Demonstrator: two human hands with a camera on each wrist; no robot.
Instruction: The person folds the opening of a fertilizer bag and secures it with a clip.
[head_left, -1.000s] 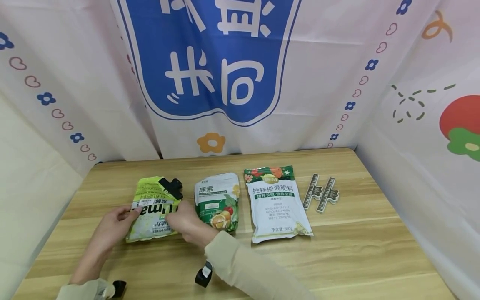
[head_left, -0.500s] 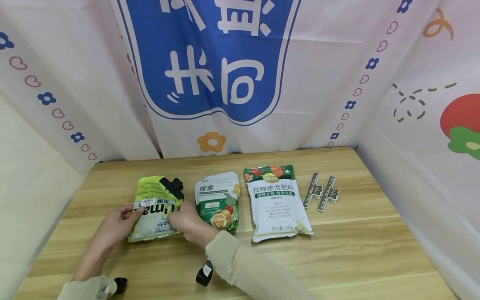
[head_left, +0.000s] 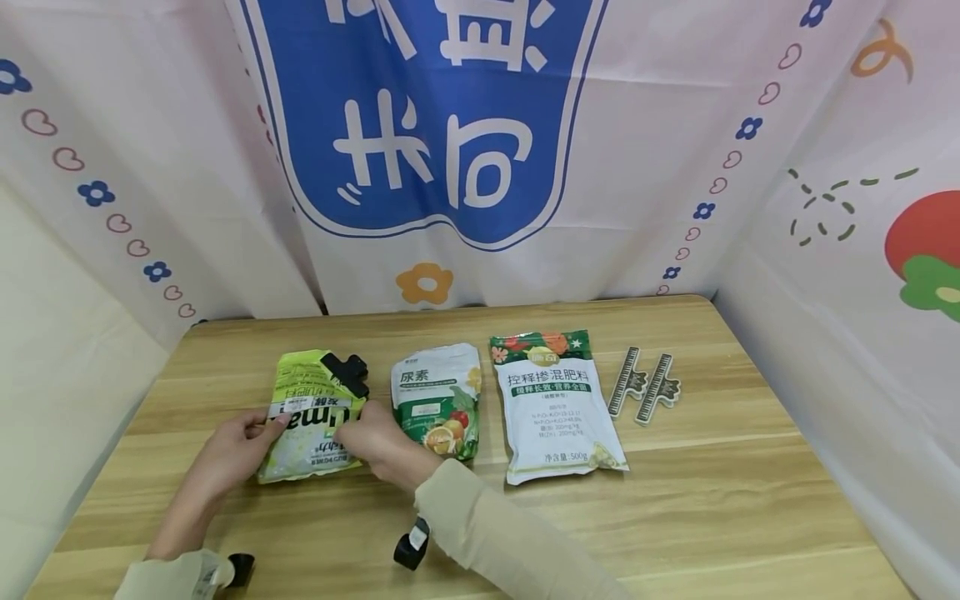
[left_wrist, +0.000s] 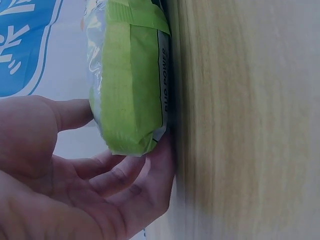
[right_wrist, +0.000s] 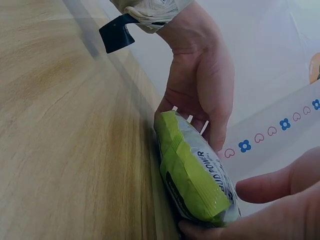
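A yellow-green fertilizer bag [head_left: 303, 379] lies on the left part of the table. Its upper right corner carries a black clip [head_left: 347, 374]. My left hand [head_left: 231, 454] grips the bag's left edge, thumb on top; in the left wrist view its other fingers curl under the green side of the bag [left_wrist: 131, 85]. At the opposite edge my right hand [head_left: 378, 437] pinches the bag just below the clip. The right wrist view has the right thumb [right_wrist: 262, 189] above the bag [right_wrist: 192, 177] and a finger beneath it, partly hidden.
Right of the held bag lies a white-and-green urea pouch [head_left: 433, 400], close to my right hand. Farther right are a white fertilizer bag [head_left: 558, 417] and two ruler-marked clips [head_left: 626, 382]. A printed curtain [head_left: 600, 183] hangs behind the wooden table [head_left: 675, 517].
The yellow-green bag and both hands have shifted very slightly to the right. Both hands keep their hold, and the other bags and clips lie as before.
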